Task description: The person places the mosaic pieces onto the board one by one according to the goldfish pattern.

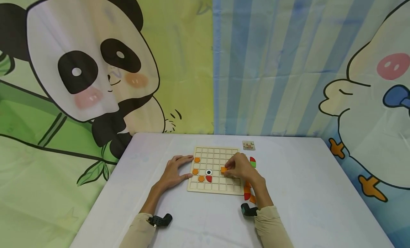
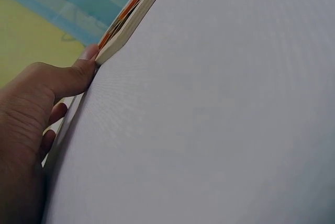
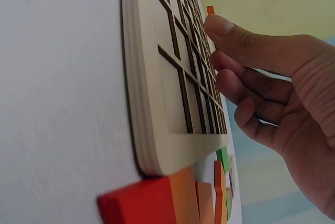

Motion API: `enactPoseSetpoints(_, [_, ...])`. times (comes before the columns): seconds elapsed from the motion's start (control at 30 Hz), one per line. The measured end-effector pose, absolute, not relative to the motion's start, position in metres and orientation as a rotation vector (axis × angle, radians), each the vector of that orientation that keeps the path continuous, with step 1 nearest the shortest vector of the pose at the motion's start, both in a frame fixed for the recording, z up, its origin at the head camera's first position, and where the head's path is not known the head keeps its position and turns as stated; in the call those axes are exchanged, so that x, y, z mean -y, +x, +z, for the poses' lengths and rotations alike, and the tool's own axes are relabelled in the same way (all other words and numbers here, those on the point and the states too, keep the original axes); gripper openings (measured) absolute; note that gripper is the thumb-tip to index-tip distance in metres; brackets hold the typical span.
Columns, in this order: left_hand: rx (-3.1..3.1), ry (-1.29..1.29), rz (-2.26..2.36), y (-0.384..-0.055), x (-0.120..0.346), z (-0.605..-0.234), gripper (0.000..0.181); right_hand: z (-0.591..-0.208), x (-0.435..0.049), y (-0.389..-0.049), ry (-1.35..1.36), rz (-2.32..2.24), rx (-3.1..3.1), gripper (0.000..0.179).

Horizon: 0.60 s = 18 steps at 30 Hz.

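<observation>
A light wooden grid board (image 1: 215,186) lies on the table. My right hand (image 1: 241,168) is over its right half and pinches an orange square tile (image 1: 223,169) with thumb and fingers. In the right wrist view only a corner of the orange tile (image 3: 210,10) shows past the thumb. My left hand (image 1: 173,174) touches the board's left edge, fingers spread and fairly straight; its thumb (image 2: 78,77) meets the board's side in the left wrist view. On the board's left part lie several orange round tiles (image 1: 197,159), a white tile with a black ring (image 1: 209,172) and a red quarter-round tile (image 1: 209,179).
Loose red, orange and green pieces (image 1: 247,196) lie along the board's right side, partly behind my right forearm. A red and green pair (image 1: 253,162) sits farther back. A small patterned card (image 1: 248,145) lies beyond the board's far right corner. Printed curtains (image 1: 250,63) hang behind the table.
</observation>
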<state>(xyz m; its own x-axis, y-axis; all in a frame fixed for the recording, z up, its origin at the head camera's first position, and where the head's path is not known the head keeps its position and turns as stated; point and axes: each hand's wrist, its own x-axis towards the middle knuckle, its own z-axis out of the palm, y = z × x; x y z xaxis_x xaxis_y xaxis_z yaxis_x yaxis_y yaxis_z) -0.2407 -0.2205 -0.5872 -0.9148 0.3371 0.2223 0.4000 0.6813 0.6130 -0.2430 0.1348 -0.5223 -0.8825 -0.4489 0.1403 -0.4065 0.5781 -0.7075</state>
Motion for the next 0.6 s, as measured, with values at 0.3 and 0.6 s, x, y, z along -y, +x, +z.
enactPoseSetpoints(0.3, [2.789,-0.613,-1.044,-0.24,0.221,-0.588,0.077,-0.521,-0.124,-0.246,-0.684,-1.199,-2.726,0.024])
enactPoseSetpoints(0.6, [2.8,-0.61,-1.046,-0.239,0.221,-0.586,0.076,-0.521,-0.117,-0.25,-0.743,-1.237,-2.705,0.02])
